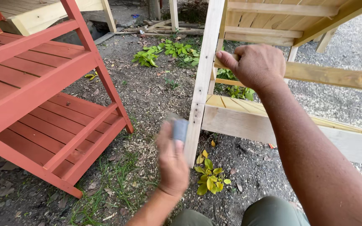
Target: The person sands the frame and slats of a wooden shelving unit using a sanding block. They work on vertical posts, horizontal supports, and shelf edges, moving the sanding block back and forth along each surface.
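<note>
My left hand (171,161) is blurred with motion and holds a small grey sanding block (179,129) against the left side of a pale wooden leg (202,83) of an unpainted shelf frame. My right hand (254,65) grips a horizontal rail (336,76) of the same frame, just right of the leg. A lower slatted shelf (239,109) of bare wood runs off to the right under my right forearm.
A red-painted slatted wooden shelf unit (42,104) stands at the left. Bare soil, wood chips and small green and yellow plants (209,175) cover the ground. Gravel lies at the far right. My knees in green trousers (265,213) show at the bottom.
</note>
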A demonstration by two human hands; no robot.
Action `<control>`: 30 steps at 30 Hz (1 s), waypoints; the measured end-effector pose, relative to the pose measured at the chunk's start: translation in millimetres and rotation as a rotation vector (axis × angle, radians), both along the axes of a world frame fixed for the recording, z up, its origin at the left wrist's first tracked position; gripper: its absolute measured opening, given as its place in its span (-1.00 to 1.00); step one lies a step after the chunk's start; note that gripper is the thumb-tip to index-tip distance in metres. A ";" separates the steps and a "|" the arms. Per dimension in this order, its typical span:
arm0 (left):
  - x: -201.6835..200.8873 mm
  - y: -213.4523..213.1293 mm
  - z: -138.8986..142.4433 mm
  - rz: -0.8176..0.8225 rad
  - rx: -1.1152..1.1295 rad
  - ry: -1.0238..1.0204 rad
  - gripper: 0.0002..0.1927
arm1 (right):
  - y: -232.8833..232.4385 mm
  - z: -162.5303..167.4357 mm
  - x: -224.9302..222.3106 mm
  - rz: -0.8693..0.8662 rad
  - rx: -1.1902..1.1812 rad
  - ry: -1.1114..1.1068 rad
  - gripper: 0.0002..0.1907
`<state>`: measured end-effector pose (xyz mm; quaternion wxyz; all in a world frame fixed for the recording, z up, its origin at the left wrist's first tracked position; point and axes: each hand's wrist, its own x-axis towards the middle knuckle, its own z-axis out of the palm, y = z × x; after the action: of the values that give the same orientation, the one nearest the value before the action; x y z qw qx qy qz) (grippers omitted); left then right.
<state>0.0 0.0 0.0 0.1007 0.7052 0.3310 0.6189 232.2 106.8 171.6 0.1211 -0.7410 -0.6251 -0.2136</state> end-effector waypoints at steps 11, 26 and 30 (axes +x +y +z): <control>60.7 70.5 26.5 -0.075 -0.312 -0.178 -0.47 | -7.0 0.4 -7.9 0.001 0.015 0.017 -0.20; 69.2 84.4 20.9 -0.029 -0.205 -0.141 -0.50 | 2.0 -1.9 -2.8 -0.005 0.028 0.043 -0.22; 47.1 26.9 -14.6 -0.067 -0.274 -0.137 -0.49 | 5.8 -0.1 -0.4 -0.035 -0.021 0.040 -0.19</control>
<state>47.1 26.9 -14.6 0.2388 0.6515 0.3810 0.6110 231.9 112.6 171.5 0.1219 -0.7571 -0.6118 -0.1941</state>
